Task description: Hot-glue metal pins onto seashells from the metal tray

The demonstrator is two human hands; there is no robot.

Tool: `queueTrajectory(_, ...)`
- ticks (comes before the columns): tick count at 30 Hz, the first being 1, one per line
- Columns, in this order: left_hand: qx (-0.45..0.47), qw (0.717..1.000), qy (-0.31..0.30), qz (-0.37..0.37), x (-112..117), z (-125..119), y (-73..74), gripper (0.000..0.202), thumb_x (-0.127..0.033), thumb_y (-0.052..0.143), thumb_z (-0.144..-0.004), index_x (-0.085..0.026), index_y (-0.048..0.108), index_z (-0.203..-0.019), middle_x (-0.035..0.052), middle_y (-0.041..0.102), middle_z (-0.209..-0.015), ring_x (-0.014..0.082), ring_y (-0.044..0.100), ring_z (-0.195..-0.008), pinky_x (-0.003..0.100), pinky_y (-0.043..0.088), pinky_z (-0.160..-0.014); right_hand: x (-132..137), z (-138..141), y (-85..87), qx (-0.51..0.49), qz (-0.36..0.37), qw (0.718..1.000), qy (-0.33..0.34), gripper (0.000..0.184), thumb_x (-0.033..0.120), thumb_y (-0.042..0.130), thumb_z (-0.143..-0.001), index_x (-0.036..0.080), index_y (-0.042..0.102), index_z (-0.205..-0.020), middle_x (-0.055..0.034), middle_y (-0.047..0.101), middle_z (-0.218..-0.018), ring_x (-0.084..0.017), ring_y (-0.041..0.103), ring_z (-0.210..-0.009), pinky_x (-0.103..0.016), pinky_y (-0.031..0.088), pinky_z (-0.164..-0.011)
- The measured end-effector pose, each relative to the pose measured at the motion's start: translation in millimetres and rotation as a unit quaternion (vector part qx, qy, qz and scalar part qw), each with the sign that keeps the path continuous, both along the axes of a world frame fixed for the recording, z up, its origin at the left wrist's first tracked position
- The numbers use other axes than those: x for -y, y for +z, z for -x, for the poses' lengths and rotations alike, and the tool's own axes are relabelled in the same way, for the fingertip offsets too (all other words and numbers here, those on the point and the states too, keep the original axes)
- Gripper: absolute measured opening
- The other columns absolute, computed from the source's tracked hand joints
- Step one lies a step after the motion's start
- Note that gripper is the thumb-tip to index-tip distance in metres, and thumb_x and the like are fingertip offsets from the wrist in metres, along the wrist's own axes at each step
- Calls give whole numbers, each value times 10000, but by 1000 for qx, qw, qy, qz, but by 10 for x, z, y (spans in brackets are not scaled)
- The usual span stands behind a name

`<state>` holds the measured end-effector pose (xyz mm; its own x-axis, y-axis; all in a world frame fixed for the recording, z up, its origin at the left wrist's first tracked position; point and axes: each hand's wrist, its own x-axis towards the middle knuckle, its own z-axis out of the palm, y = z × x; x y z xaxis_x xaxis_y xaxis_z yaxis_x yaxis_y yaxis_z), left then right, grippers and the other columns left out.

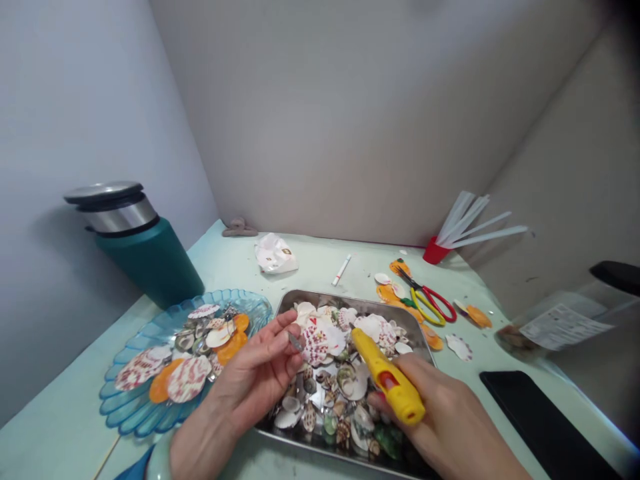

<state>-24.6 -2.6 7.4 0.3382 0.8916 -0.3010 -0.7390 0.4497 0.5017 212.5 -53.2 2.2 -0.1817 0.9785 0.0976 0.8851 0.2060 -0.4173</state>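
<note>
My left hand (pixel 260 363) pinches a small flat grey piece (pixel 295 342) between thumb and fingers; its exact kind is too small to tell. In my right hand (pixel 440 407) is a yellow glue gun (pixel 380 367), its dark nozzle pointing up and left over the metal tray (pixel 425 333). The tray holds many shells: white and red-speckled scallop shells (pixel 317 340) at the back, small striped snail shells (pixel 343 430) toward the front. To the left, a blue scalloped glass plate (pixel 120 373) carries speckled scallop shells (pixel 189 379), orange shells (pixel 233 347) and small greyish ones.
A teal bottle (pixel 150 260) stands behind the plate. Farther back lie a crumpled white packet (pixel 275 253) and a white pen-like stick (pixel 342 270). On the right are scissors (pixel 430 303), orange shells, a red cup of translucent sticks (pixel 437 250), a clear jar (pixel 560 327) and a black phone (pixel 545 420).
</note>
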Motion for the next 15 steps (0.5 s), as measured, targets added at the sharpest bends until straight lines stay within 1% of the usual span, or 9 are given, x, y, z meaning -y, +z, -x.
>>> queueTrajectory(1,4,1000,0,1,6,0,-7,364,-10,731,-616,-115,608,-942,-6,588,-748,56,578,-599,152,547,-579,-11,-24,6,31,-1,999,8,45,242,537,-770,221,543,-808,-35,626,-809,-196,607,-653,-278,435,-564)
queueTrajectory(4,17,1000,-9,-17,23,13,-35,371,-27,719,-646,-112,598,-987,-6,579,-754,56,567,-601,159,545,-574,-46,-58,45,103,10,995,5,211,133,505,-692,221,554,-878,-58,615,-913,-233,626,-746,-317,452,-617)
queueTrajectory(6,28,999,-24,-34,33,25,-52,401,-40,703,-673,-109,579,-1048,-6,572,-761,60,565,-608,168,546,-575,-68,-54,81,140,27,990,-5,234,123,486,-684,212,559,-889,-72,601,-941,-249,626,-763,-347,459,-640)
queueTrajectory(9,53,997,-37,-41,50,35,-56,444,-24,668,-705,-88,537,-1124,1,576,-771,65,570,-627,169,548,-587,-91,-31,116,164,46,985,1,195,137,489,-715,203,565,-882,-75,585,-953,-255,617,-786,-373,464,-665)
queueTrajectory(11,82,995,-34,-41,66,35,-41,475,-2,649,-711,-69,506,-1159,3,579,-760,62,568,-620,162,546,-585,-101,-22,123,159,50,986,17,144,176,531,-748,204,578,-881,-72,579,-958,-260,603,-834,-381,465,-694)
queueTrajectory(12,100,994,-32,-42,75,34,-31,493,7,645,-709,-61,490,-1172,0,576,-747,61,565,-612,157,543,-575,-106,-24,124,153,50,987,27,125,221,561,-768,205,587,-889,-71,578,-960,-264,593,-860,-386,464,-709)
queueTrajectory(13,119,992,-29,-42,83,33,-20,514,14,644,-705,-56,473,-1184,-5,569,-731,60,561,-604,150,539,-562,-111,-31,125,145,50,987,37,141,280,592,-781,207,597,-901,-70,578,-957,-267,583,-880,-391,463,-725)
queueTrajectory(15,154,987,-21,-41,98,32,-5,565,24,640,-696,-56,435,-1216,-15,550,-707,59,552,-592,136,529,-545,-123,-60,138,126,50,989,61,235,383,646,-768,213,611,-927,-62,580,-946,-269,566,-902,-397,459,-750)
